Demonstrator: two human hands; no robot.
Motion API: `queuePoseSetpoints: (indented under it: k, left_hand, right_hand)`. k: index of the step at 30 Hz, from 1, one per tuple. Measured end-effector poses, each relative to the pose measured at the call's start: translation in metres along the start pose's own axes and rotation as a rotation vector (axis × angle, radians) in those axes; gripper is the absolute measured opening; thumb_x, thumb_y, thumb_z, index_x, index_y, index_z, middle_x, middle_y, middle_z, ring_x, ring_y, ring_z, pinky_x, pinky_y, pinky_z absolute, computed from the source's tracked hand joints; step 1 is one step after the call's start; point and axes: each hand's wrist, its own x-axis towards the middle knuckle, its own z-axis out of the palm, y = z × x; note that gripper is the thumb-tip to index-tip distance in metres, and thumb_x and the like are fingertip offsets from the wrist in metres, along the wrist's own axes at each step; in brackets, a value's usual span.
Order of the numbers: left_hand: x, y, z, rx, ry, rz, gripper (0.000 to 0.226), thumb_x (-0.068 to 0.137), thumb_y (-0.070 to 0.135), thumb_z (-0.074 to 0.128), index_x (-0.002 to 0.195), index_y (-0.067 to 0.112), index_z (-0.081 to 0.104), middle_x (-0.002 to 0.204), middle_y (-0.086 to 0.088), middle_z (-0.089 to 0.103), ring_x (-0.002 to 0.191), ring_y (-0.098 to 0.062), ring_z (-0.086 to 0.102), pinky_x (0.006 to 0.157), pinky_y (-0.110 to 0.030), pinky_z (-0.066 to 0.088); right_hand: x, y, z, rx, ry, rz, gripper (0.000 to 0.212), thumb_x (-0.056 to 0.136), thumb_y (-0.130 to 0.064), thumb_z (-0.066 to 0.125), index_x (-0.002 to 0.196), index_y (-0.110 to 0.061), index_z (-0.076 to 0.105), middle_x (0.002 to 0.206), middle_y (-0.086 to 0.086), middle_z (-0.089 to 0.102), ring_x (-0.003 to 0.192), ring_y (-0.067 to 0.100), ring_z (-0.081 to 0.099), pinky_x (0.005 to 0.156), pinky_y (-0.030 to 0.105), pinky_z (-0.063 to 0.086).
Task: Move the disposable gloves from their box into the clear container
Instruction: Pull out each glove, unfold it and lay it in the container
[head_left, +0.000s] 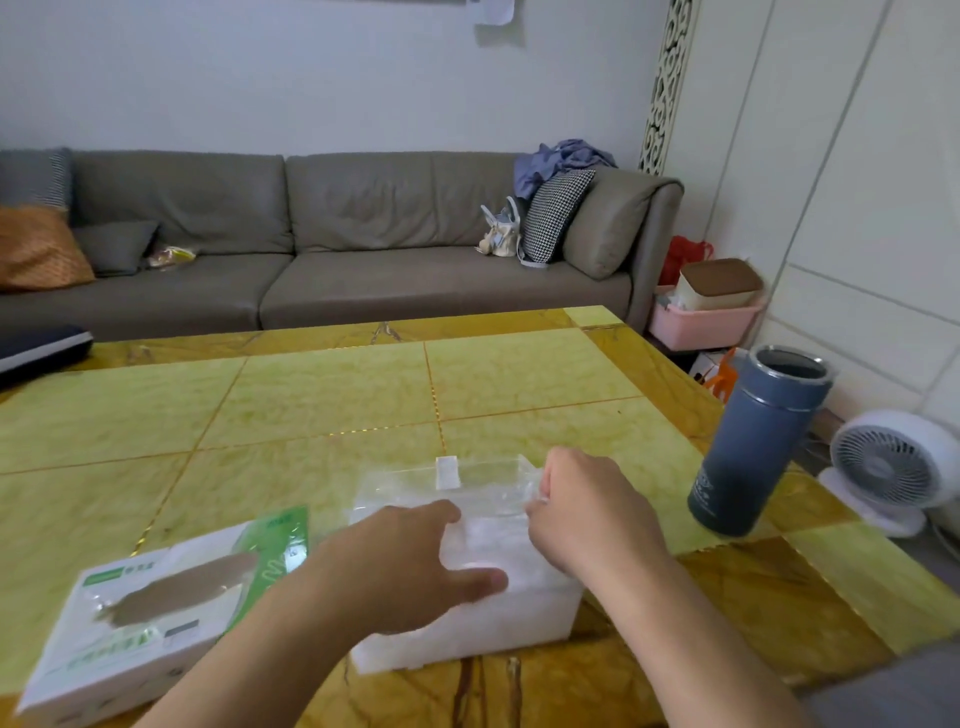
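a: what were the hands doing?

b: the left hand (410, 566) lay on the clear container (467, 618), fingers fairly straight over its top and the thumb stretched along the near side, pressing rather than curling round anything. the right hand (587, 509) was at the container's right far corner, its fingers bent in and pinching the clear lid (488, 480), which stood tilted up at the far side.

a: so the two hands were apart?

b: yes, apart, one on each side of the container's top.

a: and the gloves?

b: a pale white mass of disposable gloves (498, 545) showed through the walls, inside the container. the picture was blurred there, so i couldn't tell single gloves.

a: where was the box?

b: the glove box (156, 618), white with green print, lay flat just left of the container, near the table's near edge. i couldn't tell whether they touched.

a: anything else around?

b: all of it sat on a yellow-green tiled table (311, 405). a dark blue flask (758, 441) stood upright, lid off, well to the right of the container. past the table's right edge a small white fan (893, 462) sat on the floor, and a grey sofa (322, 239) ran along the far wall.
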Motion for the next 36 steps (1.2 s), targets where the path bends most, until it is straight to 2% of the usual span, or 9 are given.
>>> queuePoseSetpoints:
  k: [4, 11, 15, 19, 22, 24, 28, 31, 36]
  left_hand:
    - [0.003, 0.007, -0.003, 0.071, -0.062, -0.012, 0.080, 0.077, 0.085, 0.060, 0.144, 0.044, 0.043, 0.131, 0.014, 0.061, 0.108, -0.013, 0.062, 0.092, -0.032, 0.052]
    - [0.019, 0.018, 0.003, 0.231, -0.016, -0.005, 0.062, 0.081, 0.066, 0.070, 0.134, 0.039, 0.052, 0.109, 0.012, 0.055, 0.098, -0.015, 0.060, 0.086, -0.034, 0.050]
    - [0.027, 0.019, 0.012, 0.313, 0.036, 0.014, 0.054, 0.075, 0.077, 0.057, 0.116, 0.042, 0.057, 0.100, 0.012, 0.063, 0.090, -0.019, 0.062, 0.077, -0.036, 0.053]
    - [0.024, 0.015, 0.008, 0.246, 0.010, 0.065, 0.057, 0.074, 0.078, 0.059, 0.120, 0.044, 0.055, 0.103, 0.014, 0.067, 0.096, -0.016, 0.065, 0.081, -0.035, 0.056]
    - [0.019, 0.007, -0.003, 0.146, -0.064, 0.086, 0.058, 0.080, 0.066, 0.070, 0.132, 0.044, 0.056, 0.106, 0.017, 0.066, 0.100, -0.010, 0.063, 0.085, -0.028, 0.052]
    - [0.011, 0.002, -0.014, 0.073, -0.121, 0.094, 0.058, 0.085, 0.053, 0.076, 0.137, 0.046, 0.054, 0.108, 0.020, 0.067, 0.099, -0.004, 0.064, 0.089, -0.024, 0.051]
    - [-0.005, 0.004, -0.022, 0.057, 0.125, 0.157, 0.035, 0.096, 0.034, 0.070, 0.127, 0.045, 0.059, 0.103, 0.024, 0.063, 0.095, 0.002, 0.064, 0.089, -0.025, 0.055]
    - [-0.017, 0.020, -0.009, 0.071, 0.231, 0.199, 0.029, 0.099, 0.017, 0.055, 0.116, 0.038, 0.066, 0.110, 0.019, 0.060, 0.097, -0.003, 0.061, 0.085, -0.024, 0.054]
    - [-0.020, 0.017, 0.018, 0.192, 0.055, 0.055, 0.021, 0.097, 0.015, 0.043, 0.109, 0.023, 0.059, 0.104, 0.002, 0.061, 0.095, -0.019, 0.065, 0.078, -0.034, 0.055]
  right_hand:
    - [-0.005, -0.004, -0.002, -0.066, -0.009, -0.015, 0.016, 0.095, -0.012, 0.059, 0.108, -0.018, 0.051, 0.085, -0.003, 0.056, 0.070, 0.017, 0.059, 0.050, 0.029, 0.040]
    - [-0.014, -0.012, -0.011, -0.107, 0.062, -0.123, 0.050, 0.088, -0.004, 0.071, 0.132, -0.014, 0.048, 0.098, 0.001, 0.063, 0.078, 0.021, 0.061, 0.061, 0.030, 0.048]
    - [-0.021, -0.028, -0.018, 0.035, 0.016, -0.427, 0.030, 0.084, -0.003, 0.068, 0.104, -0.019, 0.053, 0.102, -0.004, 0.054, 0.088, 0.020, 0.055, 0.067, 0.032, 0.047]
    - [-0.019, -0.026, -0.011, -0.051, -0.250, -0.363, 0.007, 0.086, -0.008, 0.064, 0.088, -0.013, 0.059, 0.089, 0.005, 0.056, 0.069, 0.024, 0.057, 0.052, 0.031, 0.041]
    - [-0.015, -0.021, -0.008, -0.155, -0.353, -0.331, 0.008, 0.084, -0.008, 0.068, 0.088, -0.011, 0.063, 0.085, 0.005, 0.055, 0.065, 0.022, 0.057, 0.050, 0.029, 0.039]
    - [-0.013, -0.022, -0.003, -0.202, -0.340, -0.328, 0.026, 0.078, -0.008, 0.072, 0.103, -0.015, 0.069, 0.091, 0.002, 0.062, 0.074, 0.023, 0.061, 0.051, 0.028, 0.037]
    - [-0.004, -0.027, 0.005, -0.278, -0.375, -0.318, 0.055, 0.075, -0.013, 0.076, 0.127, -0.027, 0.067, 0.106, -0.004, 0.070, 0.090, 0.022, 0.069, 0.052, 0.028, 0.035]
    - [0.000, -0.030, 0.006, -0.287, -0.427, -0.291, 0.040, 0.078, -0.019, 0.078, 0.116, -0.028, 0.068, 0.100, -0.006, 0.067, 0.087, 0.020, 0.068, 0.054, 0.028, 0.037]
    - [-0.008, -0.032, 0.006, -0.308, -0.340, -0.313, 0.021, 0.076, -0.020, 0.080, 0.092, -0.024, 0.066, 0.094, -0.003, 0.065, 0.097, 0.025, 0.068, 0.067, 0.030, 0.040]
